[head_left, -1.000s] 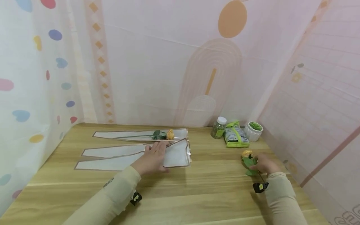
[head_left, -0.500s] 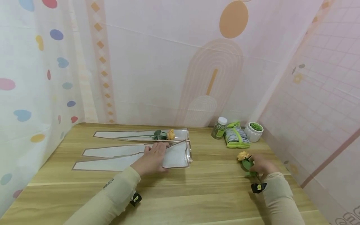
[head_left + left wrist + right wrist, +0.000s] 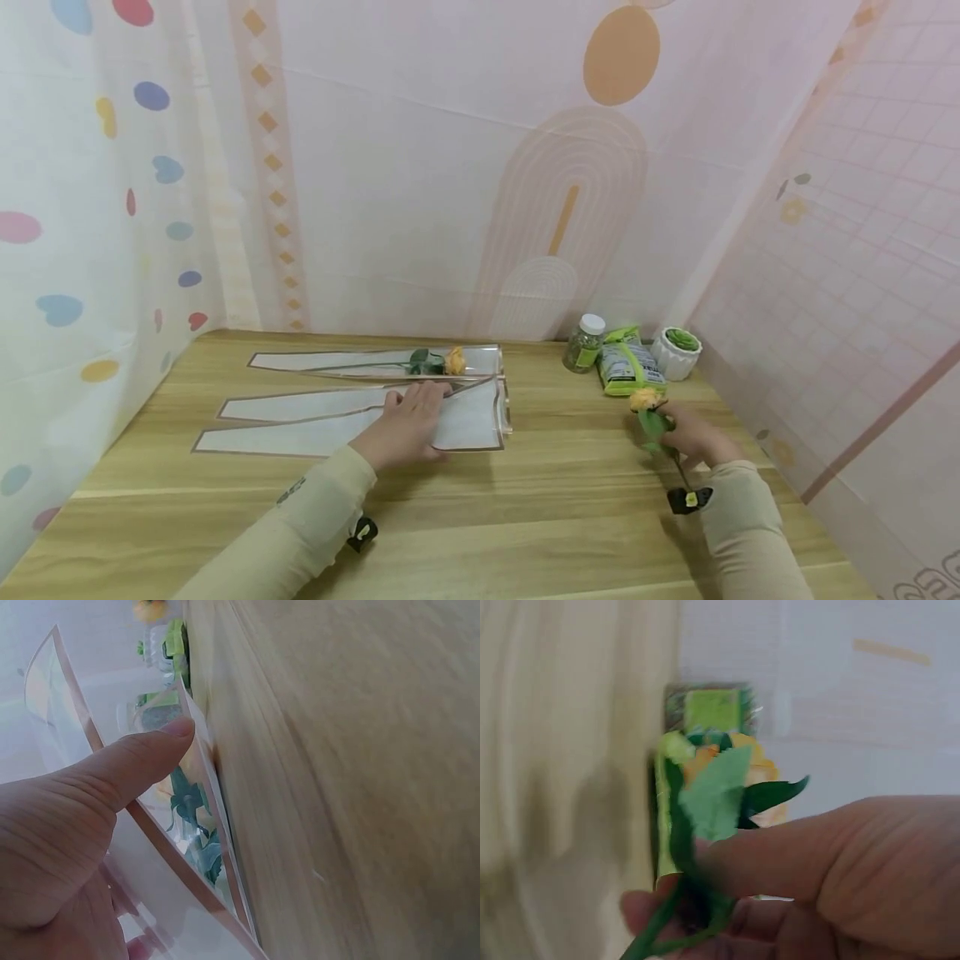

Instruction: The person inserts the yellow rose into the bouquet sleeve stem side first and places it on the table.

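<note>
In the head view, my left hand grips a white flower sleeve with brown borders, which overlaps a second sleeve on the table. The left wrist view has its thumb lying across the sleeve's brown edge, with the fingers partly hidden behind the film. My right hand pinches a yellow artificial rose by its green stem, bloom pointing away from me. Thumb and fingers meet just below the green leaves in the right wrist view.
Farther back lies another sleeve with a yellow rose on it. A lidded jar, a green-and-white packet and a potted succulent stand together at the back right. Patterned curtains enclose the table.
My right hand has swung the rose slightly leftward and up, and its bloom now overlaps the packet's lower edge in the head view. The left hand stays on the sleeve.
</note>
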A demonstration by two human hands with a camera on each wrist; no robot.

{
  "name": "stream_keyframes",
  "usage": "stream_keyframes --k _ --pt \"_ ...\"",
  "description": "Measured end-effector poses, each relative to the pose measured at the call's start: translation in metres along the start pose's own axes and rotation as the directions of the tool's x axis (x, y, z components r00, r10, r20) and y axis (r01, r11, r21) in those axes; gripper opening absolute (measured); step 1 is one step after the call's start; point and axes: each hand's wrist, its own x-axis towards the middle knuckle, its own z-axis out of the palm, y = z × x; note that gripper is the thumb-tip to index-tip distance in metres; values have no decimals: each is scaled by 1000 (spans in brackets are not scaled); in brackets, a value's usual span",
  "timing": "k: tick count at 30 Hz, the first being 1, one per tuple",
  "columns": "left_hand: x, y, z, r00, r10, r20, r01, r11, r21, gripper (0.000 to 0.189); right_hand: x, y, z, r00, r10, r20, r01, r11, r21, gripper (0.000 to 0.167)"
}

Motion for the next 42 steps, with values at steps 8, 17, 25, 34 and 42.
stream_keyframes --k 8,17,25,34,42 --pt "-1 0 0 1000 10 -18 -9 999 36 98 -8 -27 -8 987 -81 -136 107 974 199 62" --pt "1 0 -1 999 20 -31 -19 999 27 112 -12 -54 -13 922 -155 -354 294 875 384 59" --pt "1 -2 -2 1000 15 -4 -15 998 55 109 -16 -68 -12 846 -128 -517 434 729 530 59" --pt "3 -6 3 1000 0 8 0 1000 29 111 -14 -79 -3 794 -64 -604 518 592 618 55" --pt "4 -8 7 1000 6 -1 -6 1000 16 110 -5 -94 9 730 -57 -681 624 462 630 47"
